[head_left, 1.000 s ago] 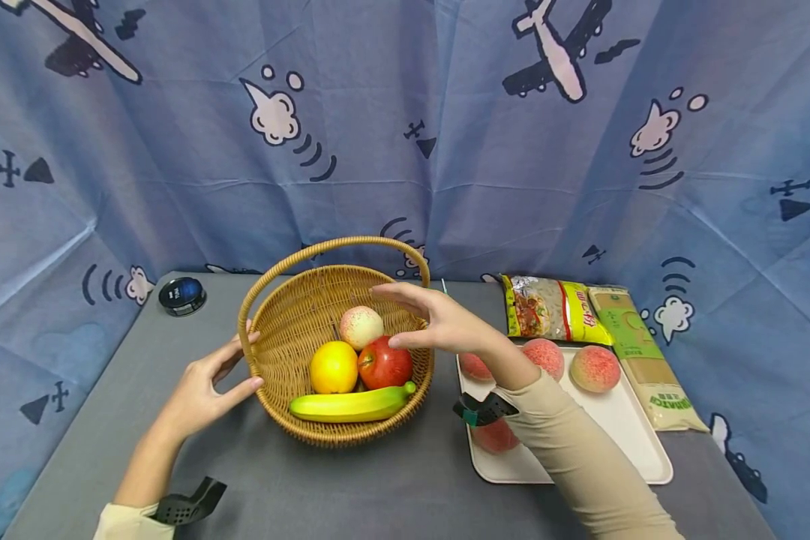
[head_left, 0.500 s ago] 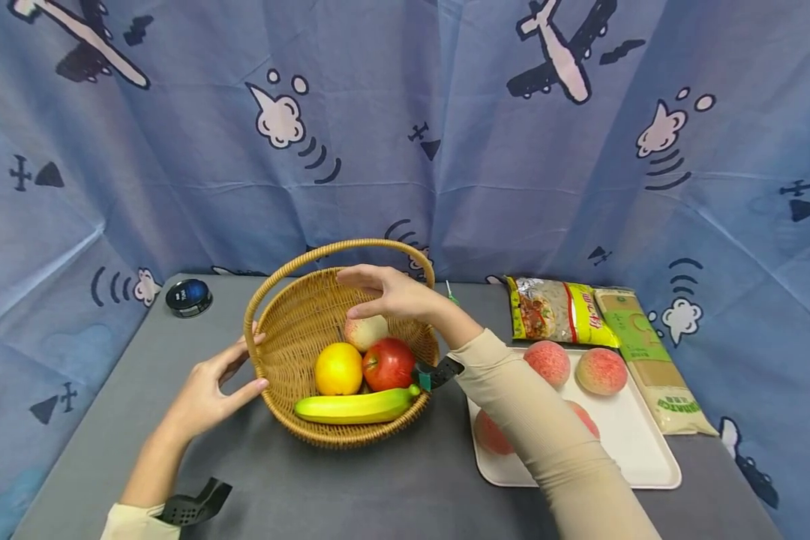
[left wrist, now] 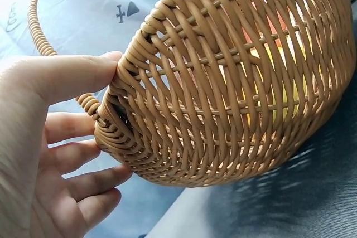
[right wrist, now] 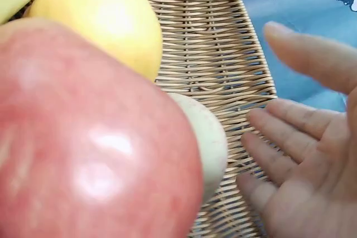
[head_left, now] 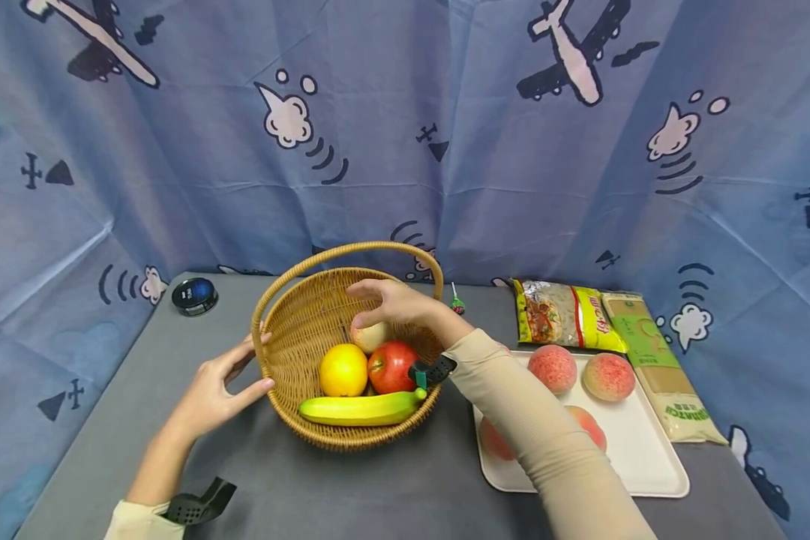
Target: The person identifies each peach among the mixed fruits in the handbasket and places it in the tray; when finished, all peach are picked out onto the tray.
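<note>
A wicker basket [head_left: 290,330] with an arched handle leans toward the head camera on the grey table. In it lie a yellow orange [head_left: 343,370], a red apple [head_left: 393,367], a pale peach [head_left: 368,337] and a banana [head_left: 363,409]. My left hand [head_left: 212,390] holds the basket's left side, thumb on the rim and fingertips by the handle's foot. Above the pale peach hovers my right hand [head_left: 398,304], fingers loosely bent. In the right wrist view, that hand [right wrist: 312,160] is apart from the pale peach [right wrist: 206,143], with nothing between thumb and fingers.
To the right, a white tray [head_left: 641,457] carries several pink peaches [head_left: 609,377], partly hidden by the right sleeve. Behind it lie a yellow food packet [head_left: 567,315] and a green-and-tan packet [head_left: 661,367]. A lollipop [head_left: 457,304] and a round black tin [head_left: 195,296] are farther back.
My right hand has moved left and slightly up, from over the apple to above the pale peach, then barely shifted. My left hand stays at the basket. The whole view drifts slightly.
</note>
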A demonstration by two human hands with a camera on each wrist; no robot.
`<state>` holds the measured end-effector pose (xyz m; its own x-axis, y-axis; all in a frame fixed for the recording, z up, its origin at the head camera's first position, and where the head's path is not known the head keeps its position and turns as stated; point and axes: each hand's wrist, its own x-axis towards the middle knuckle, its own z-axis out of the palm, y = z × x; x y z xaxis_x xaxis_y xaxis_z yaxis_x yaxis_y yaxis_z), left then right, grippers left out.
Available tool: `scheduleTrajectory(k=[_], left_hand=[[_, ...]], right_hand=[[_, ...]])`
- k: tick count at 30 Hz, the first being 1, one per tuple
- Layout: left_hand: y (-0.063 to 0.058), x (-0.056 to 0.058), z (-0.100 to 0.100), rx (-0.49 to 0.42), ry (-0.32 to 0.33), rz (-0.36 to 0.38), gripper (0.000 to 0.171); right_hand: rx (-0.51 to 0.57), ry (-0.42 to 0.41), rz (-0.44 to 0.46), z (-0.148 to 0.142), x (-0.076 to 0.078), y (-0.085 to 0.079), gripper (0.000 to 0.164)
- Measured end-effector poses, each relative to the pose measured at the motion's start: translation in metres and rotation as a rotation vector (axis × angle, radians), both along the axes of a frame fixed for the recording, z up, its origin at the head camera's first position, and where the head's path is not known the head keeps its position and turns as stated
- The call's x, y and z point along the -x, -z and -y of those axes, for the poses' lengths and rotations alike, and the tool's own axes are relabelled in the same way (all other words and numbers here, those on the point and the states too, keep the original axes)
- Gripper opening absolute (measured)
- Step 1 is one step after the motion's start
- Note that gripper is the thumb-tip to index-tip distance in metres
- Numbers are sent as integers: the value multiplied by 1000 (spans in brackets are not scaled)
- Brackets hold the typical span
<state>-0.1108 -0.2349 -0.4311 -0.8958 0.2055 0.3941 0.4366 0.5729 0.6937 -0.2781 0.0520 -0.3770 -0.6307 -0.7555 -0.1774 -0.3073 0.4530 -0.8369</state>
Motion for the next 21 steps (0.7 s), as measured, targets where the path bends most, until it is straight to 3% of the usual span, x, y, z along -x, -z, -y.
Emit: scheduleTrajectory(k=[8, 21], left_hand=[[-1, 2, 0, 12, -5, 18, 61], [0, 3, 0, 9, -2, 21, 60]], right_hand=[[-86, 17, 14, 4, 2, 15, 67], [-282, 52, -59, 6, 0, 24, 67]])
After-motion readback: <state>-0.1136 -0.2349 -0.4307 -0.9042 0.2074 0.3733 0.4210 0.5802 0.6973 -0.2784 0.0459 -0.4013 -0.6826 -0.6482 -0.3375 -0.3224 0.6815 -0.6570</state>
